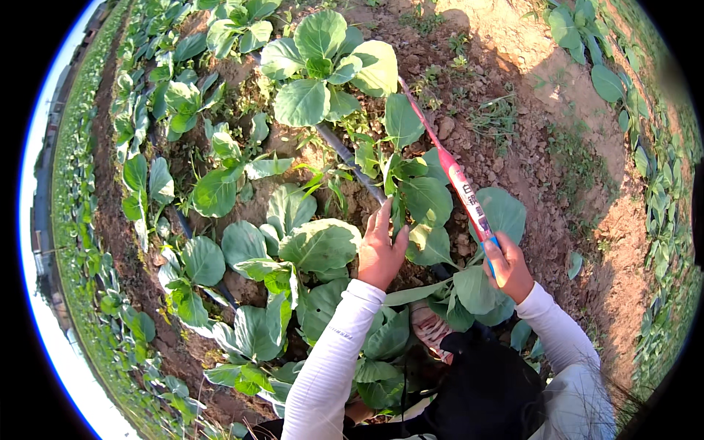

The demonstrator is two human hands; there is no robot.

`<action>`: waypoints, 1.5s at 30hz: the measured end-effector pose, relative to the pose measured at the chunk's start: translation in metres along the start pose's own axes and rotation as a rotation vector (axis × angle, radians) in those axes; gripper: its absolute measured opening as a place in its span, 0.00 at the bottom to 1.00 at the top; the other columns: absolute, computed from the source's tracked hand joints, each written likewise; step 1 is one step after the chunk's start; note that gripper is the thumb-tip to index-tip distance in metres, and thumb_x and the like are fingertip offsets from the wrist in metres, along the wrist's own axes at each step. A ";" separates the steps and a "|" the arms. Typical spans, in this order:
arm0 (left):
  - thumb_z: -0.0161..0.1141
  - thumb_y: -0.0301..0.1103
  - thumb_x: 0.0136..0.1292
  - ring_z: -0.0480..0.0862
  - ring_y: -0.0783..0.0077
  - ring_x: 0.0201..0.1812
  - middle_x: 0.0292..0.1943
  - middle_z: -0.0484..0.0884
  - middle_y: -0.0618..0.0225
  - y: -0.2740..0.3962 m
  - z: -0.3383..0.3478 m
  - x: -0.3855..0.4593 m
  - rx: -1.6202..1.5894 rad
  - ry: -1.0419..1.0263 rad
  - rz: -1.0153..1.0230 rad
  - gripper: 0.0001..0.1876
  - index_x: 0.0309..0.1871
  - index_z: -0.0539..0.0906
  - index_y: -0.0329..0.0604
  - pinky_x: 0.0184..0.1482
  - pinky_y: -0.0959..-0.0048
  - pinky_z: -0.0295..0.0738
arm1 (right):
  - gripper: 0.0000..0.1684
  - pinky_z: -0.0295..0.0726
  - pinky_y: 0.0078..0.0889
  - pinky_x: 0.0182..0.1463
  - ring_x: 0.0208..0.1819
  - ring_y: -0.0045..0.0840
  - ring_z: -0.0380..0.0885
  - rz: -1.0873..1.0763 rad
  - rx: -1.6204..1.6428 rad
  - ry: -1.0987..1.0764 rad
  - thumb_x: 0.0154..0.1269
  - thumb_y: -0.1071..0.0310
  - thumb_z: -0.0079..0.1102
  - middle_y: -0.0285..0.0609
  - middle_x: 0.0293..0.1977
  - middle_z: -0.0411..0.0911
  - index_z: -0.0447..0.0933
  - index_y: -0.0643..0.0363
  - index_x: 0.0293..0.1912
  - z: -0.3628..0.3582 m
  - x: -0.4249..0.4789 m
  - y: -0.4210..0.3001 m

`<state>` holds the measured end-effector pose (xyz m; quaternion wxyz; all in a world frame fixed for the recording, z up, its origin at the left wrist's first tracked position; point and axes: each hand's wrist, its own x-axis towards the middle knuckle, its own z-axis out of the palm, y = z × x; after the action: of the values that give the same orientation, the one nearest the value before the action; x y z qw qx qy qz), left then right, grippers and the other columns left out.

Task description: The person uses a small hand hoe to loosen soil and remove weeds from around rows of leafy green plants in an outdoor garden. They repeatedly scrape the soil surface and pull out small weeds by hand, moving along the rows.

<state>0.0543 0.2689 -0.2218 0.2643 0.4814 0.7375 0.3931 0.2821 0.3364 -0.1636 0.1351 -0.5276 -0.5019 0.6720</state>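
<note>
My right hand point(507, 267), in a white sleeve, is closed around the blue grip of a long-handled tool point(459, 179). Its shaft is red with a printed label and narrows away from me; the far tip lies by a yellowing leaf, and its working end cannot be made out. My left hand point(380, 247) reaches among the leaves with thumb and fingers apart. The fingertips are at the base of a leafy cabbage-like plant point(426, 192), beside a black drip irrigation pipe point(352, 159). Whether they touch a stem is unclear.
Another broad-leaved plant point(320, 69) grows ahead, and large leaves point(319, 245) crowd the left side. Reddish, clumped soil point(528, 159) with small weeds point(495, 118) lies to the right. A patterned shoe point(432, 330) shows below the leaves. More crop rows run along both sides.
</note>
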 end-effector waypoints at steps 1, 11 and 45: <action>0.60 0.28 0.55 0.80 0.59 0.42 0.49 0.75 0.51 -0.003 0.001 -0.001 0.009 0.020 0.019 0.29 0.62 0.65 0.36 0.41 0.68 0.75 | 0.16 0.57 0.20 0.14 0.12 0.13 0.59 -0.001 -0.047 0.026 0.69 0.55 0.46 0.32 0.14 0.63 0.64 0.58 0.33 -0.008 -0.010 0.010; 0.60 0.29 0.55 0.74 0.50 0.51 0.53 0.70 0.50 0.010 0.002 -0.003 0.011 0.000 -0.020 0.28 0.60 0.65 0.35 0.52 0.62 0.71 | 0.16 0.59 0.19 0.13 0.09 0.15 0.60 -0.060 0.089 0.025 0.69 0.55 0.45 0.35 0.16 0.65 0.64 0.58 0.35 0.023 0.025 -0.022; 0.61 0.38 0.57 0.77 0.70 0.26 0.26 0.77 0.58 0.097 0.070 -0.037 -0.641 -0.261 -0.370 0.18 0.40 0.71 0.32 0.32 0.70 0.73 | 0.11 0.71 0.32 0.34 0.31 0.35 0.74 -0.405 -0.205 0.252 0.63 0.67 0.47 0.49 0.31 0.72 0.65 0.64 0.42 0.041 -0.025 0.029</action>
<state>0.1713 0.2796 -0.1793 0.5593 0.2795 0.6118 0.4845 0.2676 0.2835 -0.1755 0.2742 -0.5069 -0.6419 0.5057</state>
